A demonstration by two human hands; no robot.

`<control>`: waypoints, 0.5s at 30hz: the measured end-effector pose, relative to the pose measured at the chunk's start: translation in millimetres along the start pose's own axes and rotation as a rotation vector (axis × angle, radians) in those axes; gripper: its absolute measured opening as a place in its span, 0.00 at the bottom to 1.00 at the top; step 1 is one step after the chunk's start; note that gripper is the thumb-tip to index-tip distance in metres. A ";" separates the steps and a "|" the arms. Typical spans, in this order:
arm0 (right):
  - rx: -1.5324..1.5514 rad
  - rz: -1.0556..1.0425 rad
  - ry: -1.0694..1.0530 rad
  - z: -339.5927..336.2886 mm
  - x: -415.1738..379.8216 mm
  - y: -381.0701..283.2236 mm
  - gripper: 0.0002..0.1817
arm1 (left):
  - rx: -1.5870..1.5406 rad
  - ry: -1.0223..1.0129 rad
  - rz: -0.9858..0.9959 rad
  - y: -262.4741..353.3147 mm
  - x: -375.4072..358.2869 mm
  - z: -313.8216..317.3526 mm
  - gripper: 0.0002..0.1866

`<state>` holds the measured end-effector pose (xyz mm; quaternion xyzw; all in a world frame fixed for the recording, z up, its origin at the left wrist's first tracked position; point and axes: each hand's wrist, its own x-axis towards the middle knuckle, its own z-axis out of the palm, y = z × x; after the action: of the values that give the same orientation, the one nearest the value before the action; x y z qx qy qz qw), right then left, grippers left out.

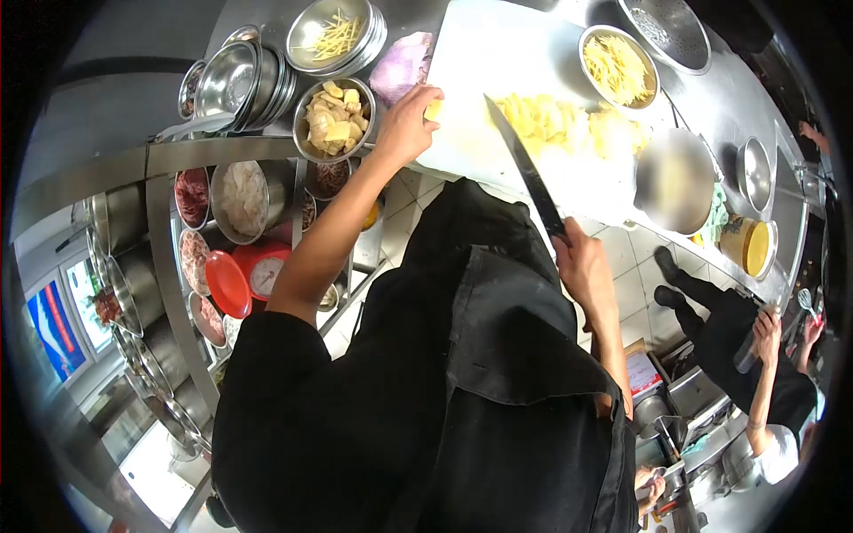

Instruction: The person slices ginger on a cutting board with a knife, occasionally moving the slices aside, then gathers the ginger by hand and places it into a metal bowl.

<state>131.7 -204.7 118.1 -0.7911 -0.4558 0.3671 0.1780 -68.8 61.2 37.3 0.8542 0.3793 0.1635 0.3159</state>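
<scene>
My left hand (409,126) is closed on a small yellow piece of peeled ginger (434,110) at the left edge of the white cutting board (471,53). Just beside that hand is a steel bowl (302,142) of knobbly ginger pieces (336,120). My right hand (586,262) grips a kitchen knife (526,167) by its handle, the blade pointing away from me over the board. Right of the blade tip, yellow ginger slices (546,123) lie spread in a row. A bowl of yellow strips (615,69) rests at the board's far right.
A purple lump (402,67) and stacked bowls with yellow strips (336,37) stand left of the board. A colander (666,31), a small steel bowl (753,171) and a yellow-lidded tub (755,249) are at right. A co-worker (755,355) stands at lower right.
</scene>
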 end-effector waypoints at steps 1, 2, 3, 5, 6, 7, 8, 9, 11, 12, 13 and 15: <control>0.001 -0.019 -0.023 6.6 7.0 -3.3 0.09 | -0.006 -0.011 -0.056 1.7 1.2 -0.2 0.22; -0.003 -0.017 -0.022 13.9 12.3 -4.6 0.09 | -0.010 -0.011 -0.056 3.9 0.4 -0.7 0.22; -0.033 -0.049 -0.023 21.4 17.4 -5.2 0.09 | -0.027 -0.011 -0.066 6.3 -1.3 -2.0 0.22; -0.066 -0.072 -0.036 29.5 26.2 -12.9 0.09 | -0.044 -0.014 -0.076 5.2 -1.6 0.9 0.22; -0.066 -0.069 -0.036 32.5 29.3 -15.4 0.09 | -0.052 0.017 -0.012 1.9 -2.5 7.2 0.22; -0.060 -0.074 -0.020 36.0 31.7 -16.3 0.09 | -0.062 0.049 0.053 -1.3 -3.5 12.8 0.22; -0.056 -0.080 -0.003 38.6 33.0 -15.9 0.09 | -0.066 0.047 0.055 -4.9 -3.7 17.5 0.22; -0.059 -0.077 -0.003 40.8 33.6 -14.6 0.09 | -0.059 0.040 0.122 -8.4 -4.4 21.8 0.22; -0.057 -0.056 0.018 45.4 36.1 -11.3 0.10 | -0.052 0.038 0.191 -3.2 -1.7 21.1 0.23; -0.057 -0.056 0.017 47.6 36.2 -9.0 0.10 | -0.093 0.004 0.137 -0.3 -1.8 21.3 0.22; -0.063 -0.049 0.031 49.0 35.9 -6.7 0.12 | -0.135 -0.031 0.083 5.8 -1.7 19.6 0.21; -0.072 -0.038 0.043 49.5 34.1 -3.4 0.13 | -0.118 -0.049 0.030 18.6 -0.3 18.9 0.22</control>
<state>103.6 -176.5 72.9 -0.7959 -0.4799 0.3297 0.1661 -49.1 43.6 35.6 0.8435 0.3483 0.1694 0.3722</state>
